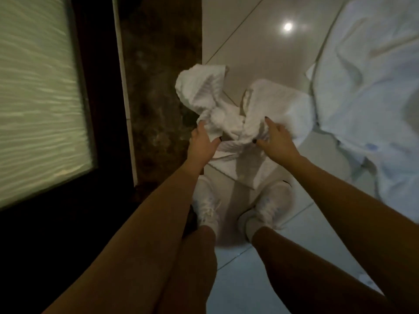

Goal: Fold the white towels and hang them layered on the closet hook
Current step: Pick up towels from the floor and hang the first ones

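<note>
A crumpled white towel (pixel 229 123) hangs bunched above the tiled floor between my two hands. My left hand (pixel 203 143) grips its left part, with a loose fold rising above the fingers. My right hand (pixel 275 141) holds the right part, fingers curled into the cloth. The towel's lower corner droops toward my white shoes (pixel 266 207). No closet hook is visible.
A large heap of white linen (pixel 371 91) lies on the floor at the right. A dark marble strip (pixel 158 87) and a dark-framed frosted glass panel (pixel 38 91) stand at the left. Glossy light tiles (pixel 260 41) spread ahead.
</note>
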`<state>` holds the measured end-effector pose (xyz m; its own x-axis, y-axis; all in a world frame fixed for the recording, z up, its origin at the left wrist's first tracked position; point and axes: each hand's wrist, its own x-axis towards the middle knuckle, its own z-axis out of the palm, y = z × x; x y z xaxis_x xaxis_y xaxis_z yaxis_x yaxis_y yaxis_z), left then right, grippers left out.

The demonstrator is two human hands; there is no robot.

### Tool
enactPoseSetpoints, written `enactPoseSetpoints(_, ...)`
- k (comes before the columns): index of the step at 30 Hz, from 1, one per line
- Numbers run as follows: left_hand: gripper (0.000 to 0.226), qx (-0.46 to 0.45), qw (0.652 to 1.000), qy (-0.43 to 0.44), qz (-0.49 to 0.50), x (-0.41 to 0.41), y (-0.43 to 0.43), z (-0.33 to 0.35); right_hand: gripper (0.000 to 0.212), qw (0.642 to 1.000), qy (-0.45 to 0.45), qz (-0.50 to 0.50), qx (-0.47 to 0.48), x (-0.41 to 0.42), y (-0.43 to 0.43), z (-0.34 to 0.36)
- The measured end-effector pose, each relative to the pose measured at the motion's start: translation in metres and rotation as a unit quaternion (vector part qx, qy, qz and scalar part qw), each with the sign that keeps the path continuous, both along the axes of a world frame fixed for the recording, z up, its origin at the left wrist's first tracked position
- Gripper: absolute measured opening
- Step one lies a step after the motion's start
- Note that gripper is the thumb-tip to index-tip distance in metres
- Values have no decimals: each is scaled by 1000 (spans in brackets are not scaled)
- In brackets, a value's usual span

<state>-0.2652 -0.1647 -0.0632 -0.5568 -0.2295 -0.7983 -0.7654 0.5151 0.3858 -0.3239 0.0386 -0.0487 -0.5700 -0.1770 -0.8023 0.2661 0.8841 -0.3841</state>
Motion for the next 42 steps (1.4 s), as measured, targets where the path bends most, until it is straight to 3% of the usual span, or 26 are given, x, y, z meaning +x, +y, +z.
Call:
enactPoseSetpoints(2, 67, 25, 999, -19, 35, 1, -4, -25, 85, 992, -15, -122, -21, 2, -13, -27)
enactPoseSetpoints(4, 82, 16, 996, -58, 67, 4, -3, -38, 92, 971, -20, -235, -38, 7, -23, -45)
enactPoseSetpoints(8, 63, 13, 994, -73, 84, 7, 1, -53, 58, 961, 23, -272, -40, 11, -25, -51)
enactPoseSetpoints(12, 56, 171, 956, -35, 236, -3, 14, -24, 37, 967, -6, -250, -44, 0, -21, -22)
enactPoseSetpoints(16, 53, 190, 929, -41, 314, -14, 33, 19, 32, 976, -39, -196, -85, 8, -17, 33)
enactPoseSetpoints(20, 29, 234, 881, -82, 402, -12, 43, 75, 27, 984, 6, -118, -132, 25, -13, 100)
enactPoseSetpoints(26, 54, 244, 848, -10, 471, -32, 38, 186, 26, 987, 73, -1, -141, 19, -1, 211)
enactPoseSetpoints(28, 59, 230, 863, -3, 450, -55, 31, 231, 31, 985, 98, 33, -135, 11, 1, 253)
enactPoseSetpoints(32, 78, 170, 930, -12, 325, -100, 18, 332, 33, 976, 145, 101, -125, -4, 9, 347)
enactPoseSetpoints(37, 47, 182, 964, 25, 190, -122, 20, 478, 22, 968, 192, 137, -86, -21, 35, 481)
enactPoseSetpoints(42, 19, 206, 961, 123, 138, -130, 51, 609, 21, 963, 244, 86, -70, -36, 83, 598)
